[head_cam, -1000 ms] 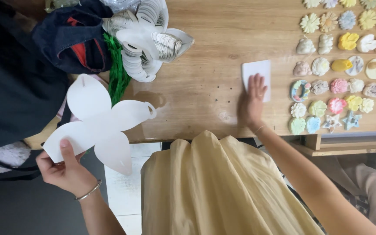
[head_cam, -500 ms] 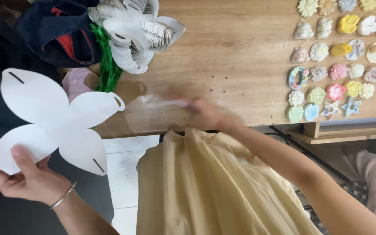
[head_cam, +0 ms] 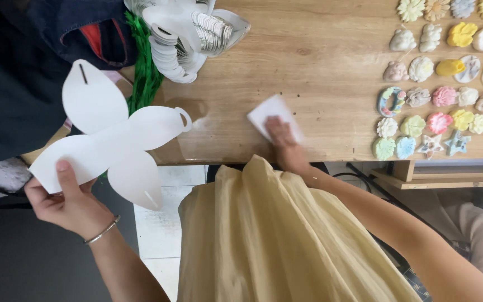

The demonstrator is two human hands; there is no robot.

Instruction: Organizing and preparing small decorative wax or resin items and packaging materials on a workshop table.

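The right hand [head_cam: 284, 141] is blurred, so whether its fingers are bent or flat cannot be told; it is laid on a small white sheet [head_cam: 268, 113] near the table [head_cam: 320, 67] edge, just right of frame centre, and the sheet's lower part is hidden under it. The stack of white cutouts [head_cam: 183, 33] is cut off by the top edge. At the left, a white four-petal cutout [head_cam: 113, 134] is pinched by the left hand [head_cam: 65, 201], thumb on its lower-left petal. Its long axis is set from lower left to upper right, the slotted petal pointing up
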